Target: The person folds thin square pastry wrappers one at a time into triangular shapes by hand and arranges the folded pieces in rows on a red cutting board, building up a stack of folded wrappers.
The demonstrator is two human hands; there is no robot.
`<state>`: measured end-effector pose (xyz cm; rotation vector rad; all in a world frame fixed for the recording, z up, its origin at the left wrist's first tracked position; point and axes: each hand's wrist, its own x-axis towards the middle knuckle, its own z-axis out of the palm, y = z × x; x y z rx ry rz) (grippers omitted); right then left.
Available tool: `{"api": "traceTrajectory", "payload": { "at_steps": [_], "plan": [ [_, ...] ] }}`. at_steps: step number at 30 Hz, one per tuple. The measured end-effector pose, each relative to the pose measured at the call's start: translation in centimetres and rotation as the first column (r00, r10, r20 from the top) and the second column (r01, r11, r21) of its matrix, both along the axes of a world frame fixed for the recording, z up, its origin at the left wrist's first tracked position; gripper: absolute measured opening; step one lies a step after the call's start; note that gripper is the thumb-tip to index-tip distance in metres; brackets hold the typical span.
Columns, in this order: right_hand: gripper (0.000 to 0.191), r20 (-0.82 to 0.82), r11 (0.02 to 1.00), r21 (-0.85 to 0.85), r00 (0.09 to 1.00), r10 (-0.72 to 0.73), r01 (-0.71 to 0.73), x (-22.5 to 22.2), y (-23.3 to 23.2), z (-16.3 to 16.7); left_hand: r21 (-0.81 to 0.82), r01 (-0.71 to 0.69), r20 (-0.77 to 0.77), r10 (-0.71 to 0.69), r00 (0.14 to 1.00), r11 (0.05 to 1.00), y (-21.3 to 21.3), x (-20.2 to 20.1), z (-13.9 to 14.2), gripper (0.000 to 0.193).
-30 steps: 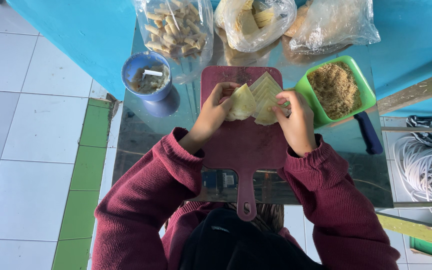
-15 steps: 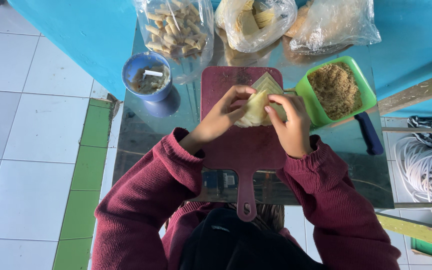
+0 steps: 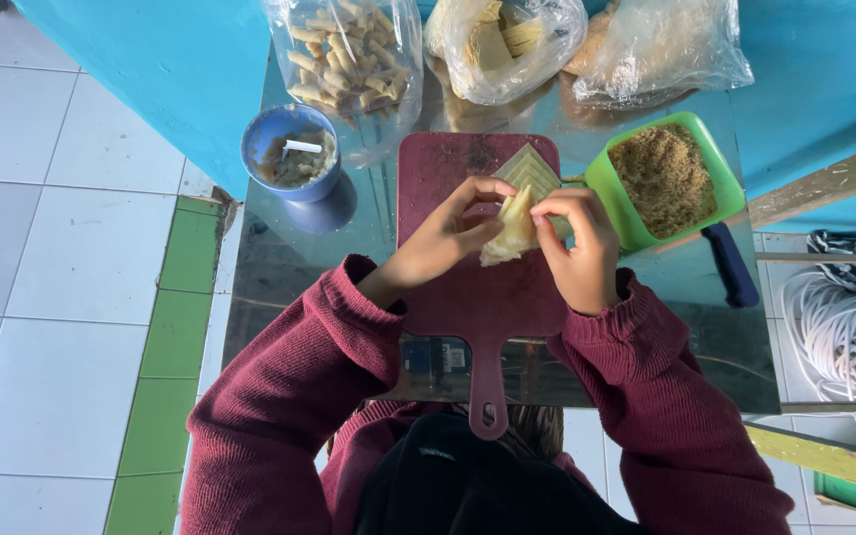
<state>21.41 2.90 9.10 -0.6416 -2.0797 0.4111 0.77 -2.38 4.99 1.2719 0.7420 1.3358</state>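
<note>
head view: left hand (image 3: 443, 243) and right hand (image 3: 579, 248) pinch pale folded wrapper (image 3: 509, 230) over maroon board (image 3: 478, 297).

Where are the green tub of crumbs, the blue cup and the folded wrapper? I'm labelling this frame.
green tub (image 3: 610, 191), head view, its left wall.
blue cup (image 3: 267, 127), head view, its rim.
folded wrapper (image 3: 513, 228), head view, its middle, between both hands.

The cutting board (image 3: 478, 287) is dark maroon, the wrapper (image 3: 512, 228) pale yellow, the tub (image 3: 715, 173) bright green with brown crumbs (image 3: 664, 178), the cup (image 3: 289, 188) blue.
</note>
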Motion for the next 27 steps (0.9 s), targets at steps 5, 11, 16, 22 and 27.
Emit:
{"api": "traceTrajectory", "payload": {
  "at_steps": [5, 11, 16, 22, 27],
  "plan": [
    [0.03, 0.082, 0.993, 0.096, 0.995, 0.055, -0.062, 0.1, -0.5, 0.7, -0.171, 0.002, 0.064, 0.009, 0.998, 0.985, 0.0, 0.1, 0.5, 0.047],
    [0.032, 0.13, 0.989, 0.12, 0.989, 0.069, -0.085, -0.1, -0.5, 0.9, -0.064, 0.001, 0.057, 0.003, 0.998, 0.998, 0.0, -0.1, 0.6, 0.051],
    [0.031, 0.12, 0.992, 0.098, 0.99, 0.07, -0.082, -0.1, -0.6, 0.9, -0.079, 0.005, 0.06, -0.001, 0.998, 0.997, 0.1, -0.1, 0.4, 0.051],
    [0.016, -0.046, 0.991, -0.095, 0.995, 0.087, -0.091, 0.1, -0.3, -0.8, 0.056, -0.077, -0.043, 0.079, 0.996, 0.995, 0.3, 0.2, -0.4, 0.05],
    [0.005, -0.265, 0.873, -0.464, 0.964, 0.024, -0.15, 0.7, 1.2, -2.8, -0.045, -0.122, 0.001, 0.123, 0.992, 0.991, 0.8, 0.3, -1.4, 0.053]
  ]
}}
